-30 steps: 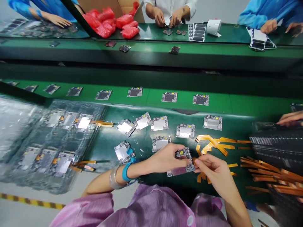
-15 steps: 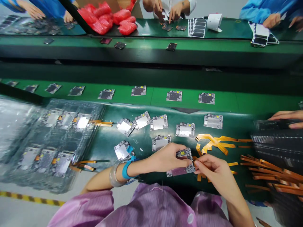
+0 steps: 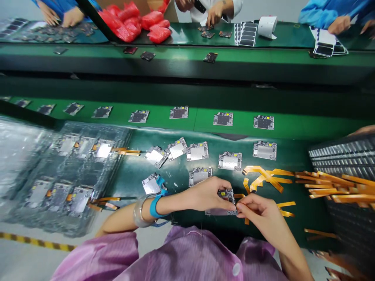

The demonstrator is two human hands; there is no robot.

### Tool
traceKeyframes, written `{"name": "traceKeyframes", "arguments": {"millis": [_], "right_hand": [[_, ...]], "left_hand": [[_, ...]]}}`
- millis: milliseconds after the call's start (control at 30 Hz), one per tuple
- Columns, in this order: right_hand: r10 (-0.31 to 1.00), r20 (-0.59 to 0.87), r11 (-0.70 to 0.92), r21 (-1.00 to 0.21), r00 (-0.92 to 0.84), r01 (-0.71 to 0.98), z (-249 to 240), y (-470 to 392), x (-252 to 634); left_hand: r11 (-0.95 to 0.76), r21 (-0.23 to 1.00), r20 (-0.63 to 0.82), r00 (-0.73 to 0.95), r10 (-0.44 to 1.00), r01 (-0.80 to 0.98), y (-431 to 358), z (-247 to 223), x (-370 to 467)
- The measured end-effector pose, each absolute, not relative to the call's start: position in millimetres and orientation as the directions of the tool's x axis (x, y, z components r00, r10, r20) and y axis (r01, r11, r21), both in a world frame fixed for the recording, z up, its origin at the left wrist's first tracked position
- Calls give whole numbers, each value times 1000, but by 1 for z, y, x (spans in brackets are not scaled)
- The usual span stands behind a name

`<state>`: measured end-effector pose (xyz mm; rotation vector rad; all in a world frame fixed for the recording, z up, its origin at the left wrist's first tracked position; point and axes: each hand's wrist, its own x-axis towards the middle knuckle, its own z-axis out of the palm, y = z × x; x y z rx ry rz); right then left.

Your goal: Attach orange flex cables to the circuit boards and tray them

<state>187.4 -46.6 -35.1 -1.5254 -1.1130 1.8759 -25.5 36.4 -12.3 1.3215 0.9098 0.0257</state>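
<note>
My left hand (image 3: 206,194) grips a small circuit board (image 3: 225,200) by its left side, low over the dark green mat (image 3: 293,218). My right hand (image 3: 258,212) pinches the board's right edge, where an orange flex strip (image 3: 244,197) meets it. Several more boards with silver shields (image 3: 230,160) lie on the mat just beyond my hands. A loose heap of orange flex strips (image 3: 263,177) lies to the right of the held board. A blue wrist strap (image 3: 154,206) sits on my left wrist.
Clear plastic trays holding boards (image 3: 67,171) fill the left. A dark ribbed tray stack (image 3: 342,164) with orange strips stands at right. A green conveyor (image 3: 307,128) carries a row of boards. Other people work across the far bench beside red bags (image 3: 137,23).
My hands have drawn closer together on the board, and it now looks smaller between them. The conveyor boards have shifted right. The hand resting on the right tray stack has mostly withdrawn.
</note>
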Motion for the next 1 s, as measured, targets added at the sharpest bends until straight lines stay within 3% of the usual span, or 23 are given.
{"name": "traceKeyframes", "arguments": {"millis": [167,267,333,400,433,500,600,700,767,867,933,1000], "right_hand": [[790,-569,-549,-822,-229,151,-33,-47,183],[840,-509,-466,-854,-187,233,-32,-47,182],[941,-337,-311,-880,-9,359,-33,-48,180],[983,-55,-140,-846,177,514,-36,-50,175],[980,48,-72,-822,195,566,-38,-52,173],[988,112,25,-807,111,589,-41,-54,167],[998,63,53,-840,2,540,-40,-56,163],[998,-48,-17,-875,-50,483,-28,-54,167],[971,-194,-121,-901,-138,416,-19,-49,174],[871,-435,-392,-896,-230,210,-17,-41,181],[810,-537,-545,-838,-237,36,-27,-37,179],[785,-585,-605,-795,-204,-46,-45,-36,174]], "left_hand": [[288,829,-555,652,517,479,36,-11,-24],[306,797,-596,593,541,521,35,-15,-21],[306,818,-565,575,592,488,35,-18,-20],[292,848,-516,561,648,442,35,-18,-19],[275,860,-491,551,674,430,34,-18,-18],[203,876,-434,531,728,438,27,-14,-15],[29,882,-307,527,793,470,11,-4,-14],[-95,888,-212,584,784,450,0,10,-21],[-96,913,-172,589,790,396,7,17,-30],[-62,930,-113,441,890,363,40,11,-39],[-104,880,-80,360,930,464,69,-10,-37],[-233,773,-59,433,900,590,93,-38,-29]]}}
